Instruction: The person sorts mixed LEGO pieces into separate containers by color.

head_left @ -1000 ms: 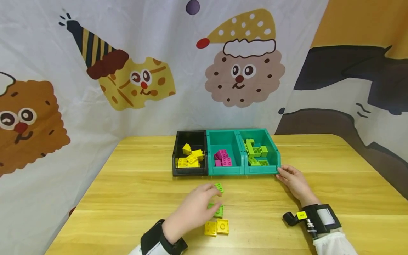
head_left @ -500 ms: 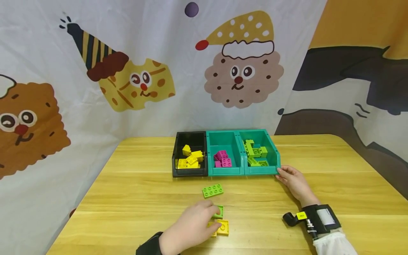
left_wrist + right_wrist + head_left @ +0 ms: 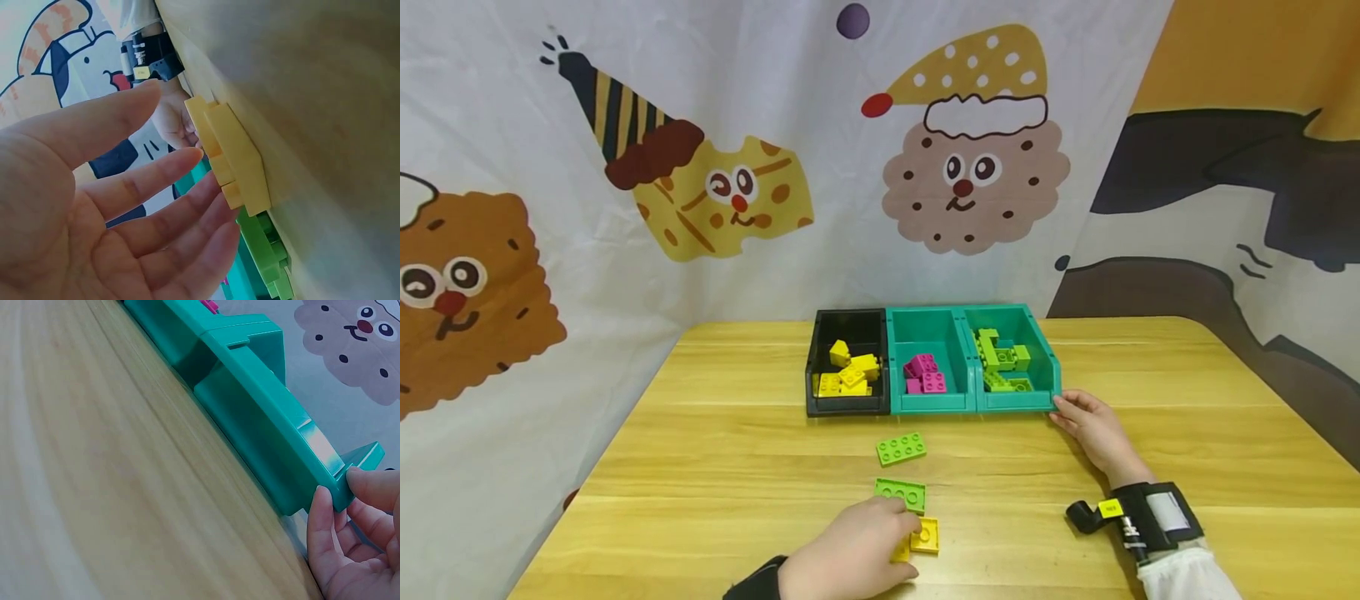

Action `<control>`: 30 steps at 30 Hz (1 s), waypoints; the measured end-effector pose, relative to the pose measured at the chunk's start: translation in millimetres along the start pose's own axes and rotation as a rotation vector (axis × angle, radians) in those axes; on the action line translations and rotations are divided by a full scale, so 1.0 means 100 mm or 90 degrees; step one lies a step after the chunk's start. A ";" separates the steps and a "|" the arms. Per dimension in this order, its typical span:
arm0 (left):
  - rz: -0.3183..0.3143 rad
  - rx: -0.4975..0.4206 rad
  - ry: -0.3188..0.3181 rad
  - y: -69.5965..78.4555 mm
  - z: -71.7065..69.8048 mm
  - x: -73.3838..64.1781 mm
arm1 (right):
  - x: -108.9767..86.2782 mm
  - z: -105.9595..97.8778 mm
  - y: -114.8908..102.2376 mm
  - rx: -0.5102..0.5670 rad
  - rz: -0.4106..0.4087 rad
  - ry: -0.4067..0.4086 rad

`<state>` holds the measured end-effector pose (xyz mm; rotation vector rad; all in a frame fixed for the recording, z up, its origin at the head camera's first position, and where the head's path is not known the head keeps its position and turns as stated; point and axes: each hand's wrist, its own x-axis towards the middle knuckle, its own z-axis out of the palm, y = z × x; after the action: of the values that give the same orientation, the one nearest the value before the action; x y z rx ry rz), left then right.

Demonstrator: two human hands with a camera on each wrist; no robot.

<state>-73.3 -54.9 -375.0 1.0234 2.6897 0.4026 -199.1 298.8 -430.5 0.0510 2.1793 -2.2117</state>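
Observation:
My left hand (image 3: 857, 550) hovers at two flat yellow bricks, the right one (image 3: 928, 537) in plain sight and the left one (image 3: 901, 550) partly covered by the fingers. In the left wrist view, thumb and fingers are apart, fingertips close beside the yellow bricks (image 3: 240, 162); contact cannot be told. Just beyond them a green brick (image 3: 912, 495) lies with its hollow side up, and a longer green brick (image 3: 901, 448) lies studs up. My right hand (image 3: 1097, 433) pinches the front right corner of the right teal bin (image 3: 269, 425) between thumb and fingers.
Three joined bins stand at the back of the wooden table (image 3: 715, 467). The black bin (image 3: 847, 406) holds yellow bricks, the middle teal bin (image 3: 932, 402) magenta bricks (image 3: 925, 373), the right teal bin green bricks (image 3: 1000, 358). A printed cloth (image 3: 850, 267) hangs behind.
My left hand has moved toward me, from over the green bricks to the yellow ones, uncovering the longer green brick. The right hand stays at the bin's corner.

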 end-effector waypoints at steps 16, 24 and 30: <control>0.025 0.008 -0.009 -0.05 0.02 -0.01 | -0.01 0.00 -0.01 0.012 -0.005 -0.004; 0.016 -0.017 -0.018 -0.06 0.03 0.00 | -0.01 0.00 0.01 0.024 -0.004 -0.009; 0.000 -0.025 -0.025 -0.06 0.03 0.01 | -0.02 0.00 0.00 0.020 -0.005 -0.007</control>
<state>-76.6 -57.5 -380.3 1.0103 2.6365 0.4280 -197.3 298.9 -430.3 0.0309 2.1438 -2.2450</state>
